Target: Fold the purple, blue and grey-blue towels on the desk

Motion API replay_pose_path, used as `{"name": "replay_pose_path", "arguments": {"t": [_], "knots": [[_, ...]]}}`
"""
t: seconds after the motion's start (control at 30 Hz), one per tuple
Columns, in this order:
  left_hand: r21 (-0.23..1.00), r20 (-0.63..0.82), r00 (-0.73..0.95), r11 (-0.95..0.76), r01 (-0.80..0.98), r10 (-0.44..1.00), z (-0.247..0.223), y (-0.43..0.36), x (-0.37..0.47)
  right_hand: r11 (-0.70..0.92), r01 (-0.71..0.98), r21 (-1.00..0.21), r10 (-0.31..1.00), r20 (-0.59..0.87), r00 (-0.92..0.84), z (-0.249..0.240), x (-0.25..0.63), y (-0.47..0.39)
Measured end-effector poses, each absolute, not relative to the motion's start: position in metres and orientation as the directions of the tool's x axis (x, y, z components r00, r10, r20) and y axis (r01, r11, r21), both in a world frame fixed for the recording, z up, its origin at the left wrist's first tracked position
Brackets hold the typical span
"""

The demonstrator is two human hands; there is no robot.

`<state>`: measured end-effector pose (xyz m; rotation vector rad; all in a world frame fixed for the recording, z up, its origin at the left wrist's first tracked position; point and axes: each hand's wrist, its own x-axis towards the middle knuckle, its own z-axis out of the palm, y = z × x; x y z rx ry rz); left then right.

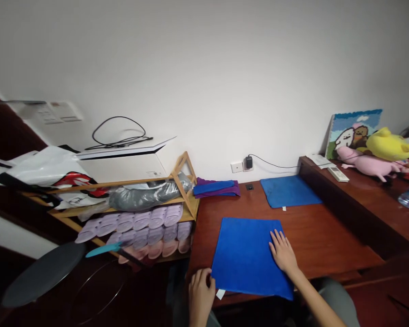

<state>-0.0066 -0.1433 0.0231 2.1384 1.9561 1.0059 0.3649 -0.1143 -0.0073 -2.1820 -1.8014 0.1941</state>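
A bright blue cloth lies spread flat on the wooden desk, its near edge hanging slightly over the front. A small white tag sticks out at its lower left. My left hand is at that near left corner, fingers curled and thumb in, closed on the cloth's edge. Across the right side of the cloth lies my right hand, palm down, fingers stretched out and holding nothing. Farther back on the desk rests a second blue cloth, folded, with its own tag.
Folded purple and blue cloths lie at the desk's back left. Left of the desk stands a wooden rack with lilac and pink slippers. Plush toys and a remote sit on the raised shelf at right. A black plug is on the wall.
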Motion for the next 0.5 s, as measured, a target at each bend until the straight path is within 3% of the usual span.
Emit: {"name": "replay_pose_path", "arguments": {"t": [0.13,0.27,0.37,0.5], "knots": [[0.362,0.439,0.188,-0.365,0.858,0.879,0.043,-0.103,0.035,-0.139,0.959,-0.247,0.990,-0.007,0.141,0.005,0.374,-0.103],[0.253,0.259,0.416,-0.477,0.842,0.872,0.046,-0.061,0.071,-0.090,0.969,-0.229,0.995,-0.070,0.075,0.021,0.378,-0.081],[0.203,0.139,0.430,-0.451,0.869,0.892,0.032,-0.047,0.076,-0.074,0.969,-0.236,0.997,-0.039,0.067,0.027,0.382,-0.062],[0.182,0.149,0.410,-0.432,0.883,0.900,0.014,-0.046,0.068,-0.068,0.960,-0.273,0.998,-0.024,0.064,0.027,0.382,-0.037]]}}
